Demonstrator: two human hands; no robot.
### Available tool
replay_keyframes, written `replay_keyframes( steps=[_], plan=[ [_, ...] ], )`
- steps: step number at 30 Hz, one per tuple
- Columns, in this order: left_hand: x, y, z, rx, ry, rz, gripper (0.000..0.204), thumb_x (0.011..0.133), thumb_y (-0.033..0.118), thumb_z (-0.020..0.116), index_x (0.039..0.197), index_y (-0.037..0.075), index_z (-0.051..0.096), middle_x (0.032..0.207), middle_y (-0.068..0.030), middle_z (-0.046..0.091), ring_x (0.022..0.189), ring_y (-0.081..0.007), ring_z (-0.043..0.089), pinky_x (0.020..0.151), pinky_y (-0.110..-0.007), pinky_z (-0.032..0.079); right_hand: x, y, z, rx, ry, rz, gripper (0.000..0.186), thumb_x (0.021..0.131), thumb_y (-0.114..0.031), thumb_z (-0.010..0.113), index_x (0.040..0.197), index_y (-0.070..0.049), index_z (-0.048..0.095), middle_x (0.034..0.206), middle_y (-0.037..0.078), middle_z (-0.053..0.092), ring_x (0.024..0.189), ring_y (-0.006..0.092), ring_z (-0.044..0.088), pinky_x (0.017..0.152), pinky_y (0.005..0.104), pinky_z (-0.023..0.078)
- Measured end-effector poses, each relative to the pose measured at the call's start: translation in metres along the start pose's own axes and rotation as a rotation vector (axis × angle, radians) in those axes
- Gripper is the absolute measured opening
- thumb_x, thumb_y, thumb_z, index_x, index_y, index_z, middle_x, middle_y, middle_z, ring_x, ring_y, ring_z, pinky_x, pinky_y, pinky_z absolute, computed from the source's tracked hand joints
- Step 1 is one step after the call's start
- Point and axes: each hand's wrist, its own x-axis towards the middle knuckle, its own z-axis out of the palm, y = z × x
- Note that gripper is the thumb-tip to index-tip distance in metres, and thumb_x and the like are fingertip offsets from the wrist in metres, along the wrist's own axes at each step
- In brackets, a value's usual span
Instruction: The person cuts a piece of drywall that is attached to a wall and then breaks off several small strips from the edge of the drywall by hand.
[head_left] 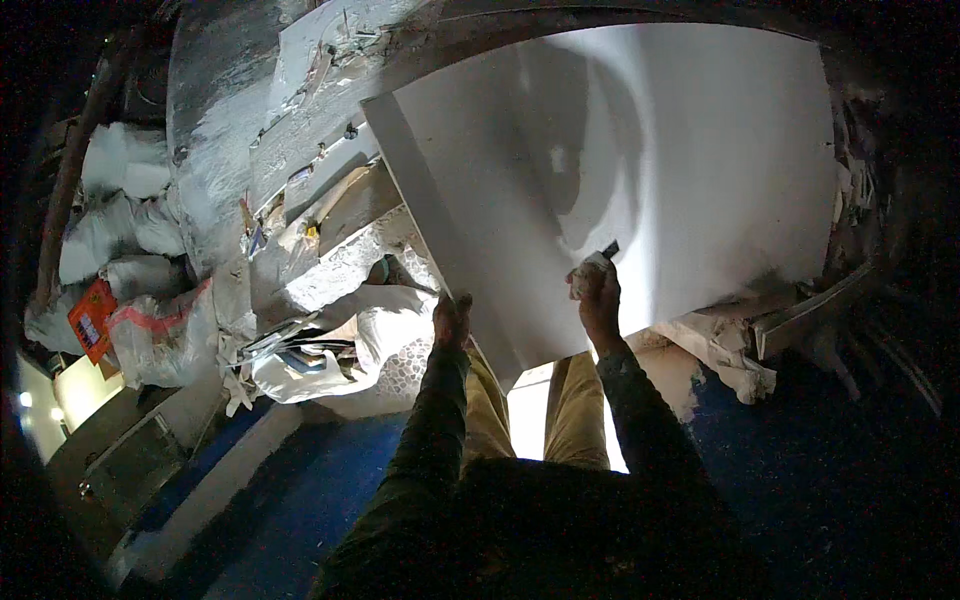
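A large white board (720, 150) is tilted up in front of me, lit brightly down its middle with a dark curved shadow. My left hand (450, 320) is closed on its left edge near the lower corner. In my right hand (597, 295), held over the board's lower middle, is a small dusty tool (609, 249) with a short dark tip, perhaps a scraper. My legs (575, 410) show below the board's bottom edge.
White sacks (125, 165) and an orange package (93, 322) are piled at the left. Stacked sheets and scraps (310, 200) lie left of the board, above a crumpled white bag (320, 370). Broken planks (810, 315) sit at right, over a blue floor (330, 480).
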Motion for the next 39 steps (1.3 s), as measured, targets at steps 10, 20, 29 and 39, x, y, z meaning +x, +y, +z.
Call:
replay_keyframes(
  steps=[10,20,29,39],
  plan=[
    [0.004,0.014,0.02,-0.078,-0.039,-0.193,0.038,0.08,0.023,0.068,0.109,0.0,0.058,0.099,-0.0099,0.063,0.089,-0.0189,0.058,0.08,-0.033,0.047,0.05,-0.035,0.059,0.167,0.047,0.044,0.026,0.095,-0.033,0.05,0.085,-0.01,0.044,0.066,-0.001,0.041,0.053,0.01,0.044,0.047,0.0274,0.038],
    [-0.024,0.036,0.041,0.215,-0.162,-0.131,0.023,0.08,0.014,0.06,0.095,-0.004,0.06,0.087,-0.0183,0.066,0.079,-0.0312,0.063,0.071,-0.038,0.05,0.096,-0.023,0.057,-0.086,-0.088,-0.634,0.03,0.096,-0.035,0.042,0.108,-0.009,0.049,0.091,0.004,0.056,0.063,0.0161,0.053,0.057,0.0292,0.047],
    [-0.027,0.041,0.07,0.343,-0.159,0.054,0.029,0.076,0.011,0.06,0.097,-0.009,0.056,0.081,-0.0263,0.064,0.077,-0.0385,0.065,0.067,-0.042,0.051,0.118,0.113,0.054,-0.035,0.254,-0.115,0.031,0.094,-0.034,0.049,0.111,-0.008,0.05,0.088,0.002,0.053,0.069,0.0118,0.05,0.064,0.0255,0.047],
    [-0.034,0.049,0.12,0.54,-0.047,0.279,0.049,0.073,0.006,0.056,0.12,-0.003,0.045,0.08,-0.0248,0.064,0.075,-0.0418,0.063,0.064,-0.045,0.051,0.158,0.06,0.031,-0.725,-0.03,-0.42,0.032,0.094,-0.028,0.049,0.117,-0.006,0.053,0.081,0.003,0.062,0.064,0.0095,0.052,0.057,0.0258,0.043]
  ],
)
